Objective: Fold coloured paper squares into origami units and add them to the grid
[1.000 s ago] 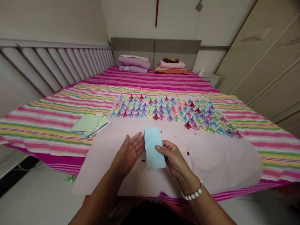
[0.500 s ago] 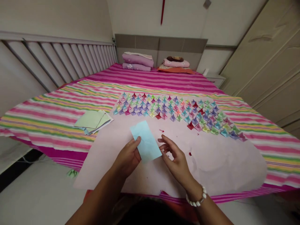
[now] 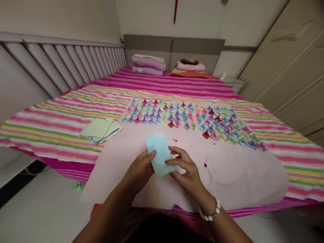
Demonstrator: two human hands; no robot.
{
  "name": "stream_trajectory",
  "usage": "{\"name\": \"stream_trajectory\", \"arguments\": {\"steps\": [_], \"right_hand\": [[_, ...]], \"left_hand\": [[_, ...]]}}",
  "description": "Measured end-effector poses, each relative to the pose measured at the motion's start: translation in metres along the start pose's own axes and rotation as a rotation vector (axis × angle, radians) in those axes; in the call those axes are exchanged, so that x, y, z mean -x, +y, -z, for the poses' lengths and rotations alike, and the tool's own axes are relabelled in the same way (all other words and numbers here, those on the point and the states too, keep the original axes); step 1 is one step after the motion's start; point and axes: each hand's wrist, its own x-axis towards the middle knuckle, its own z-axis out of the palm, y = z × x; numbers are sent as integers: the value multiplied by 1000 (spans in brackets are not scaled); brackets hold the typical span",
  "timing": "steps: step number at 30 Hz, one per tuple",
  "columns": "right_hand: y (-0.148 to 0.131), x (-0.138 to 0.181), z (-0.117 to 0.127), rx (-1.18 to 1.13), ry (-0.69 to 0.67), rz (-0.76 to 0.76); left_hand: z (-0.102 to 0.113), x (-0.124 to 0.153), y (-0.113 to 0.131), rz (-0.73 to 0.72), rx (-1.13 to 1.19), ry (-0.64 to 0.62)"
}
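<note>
A light blue folded paper (image 3: 159,152) is held just above a large pale pink sheet (image 3: 227,175) spread on the bed. My left hand (image 3: 138,170) pinches its left edge with thumb on top. My right hand (image 3: 186,170), a white bead bracelet at the wrist, grips the paper's lower right corner with thumb and forefinger. Beyond the paper, several small folded paper shapes (image 3: 187,119) in many colours lie in rows on the pink sheet.
A small stack of pale green and blue paper squares (image 3: 100,130) lies left of the pink sheet on the striped bedspread (image 3: 50,125). Pillows (image 3: 148,64) rest at the headboard. A slatted rail runs along the left; wardrobe doors (image 3: 291,67) stand on the right.
The paper passed from my right hand to my left and tilted; now my right hand has closed on its lower right corner, so both hands hold it.
</note>
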Motion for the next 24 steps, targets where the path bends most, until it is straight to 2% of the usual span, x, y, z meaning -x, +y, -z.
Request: {"name": "stream_trajectory", "arguments": {"steps": [6,13,17,20,24], "right_hand": [[-7,-7,-1,-195,27,-68],[-4,-4,-7,-447,97,-363],[-2,-3,-13,-535,148,-465],[0,-2,-15,-549,165,-513],[3,2,-11,-600,137,-480]], "left_hand": [[-4,-1,-4,4,-6,-41],[2,-3,-7,23,25,19],[2,-3,-8,68,53,50],[2,-4,-9,99,82,104],[5,-5,-8,33,58,119]]}}
